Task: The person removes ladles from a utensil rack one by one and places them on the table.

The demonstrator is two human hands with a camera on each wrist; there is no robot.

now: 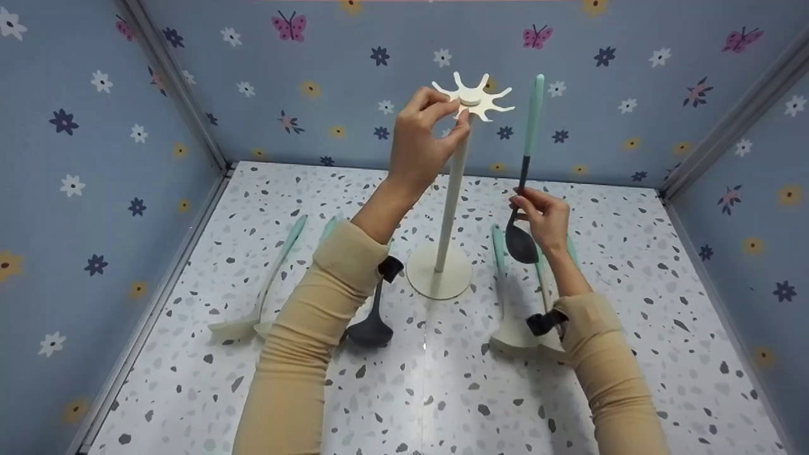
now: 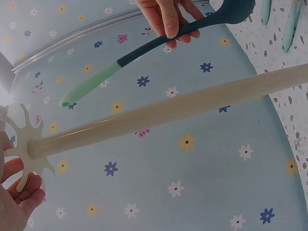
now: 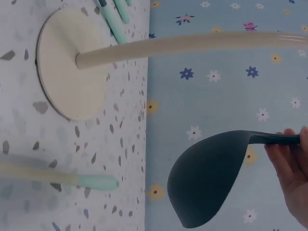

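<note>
My right hand [image 1: 548,221] pinches a black ladle [image 1: 522,243] low on its black shaft, just above the bowl. The ladle stands upright, bowl down, its mint-green handle [image 1: 535,117] pointing up, to the right of a cream utensil stand [image 1: 450,196]. At the top of that stand, my left hand [image 1: 418,142] pinches the hooked wheel [image 2: 32,144] between thumb and fingers. The right wrist view shows the ladle bowl [image 3: 209,178] large, apart from the stand's pole and its round base [image 3: 72,62].
Left of the stand lie another black ladle [image 1: 371,332] and a cream, mint-handled utensil [image 1: 265,291], with others partly behind my left sleeve. To the right are a cream turner [image 1: 513,332] and more mint-handled utensils, partly hidden by my right arm. Flowered panels [image 1: 379,38] enclose the speckled tabletop [image 1: 436,392].
</note>
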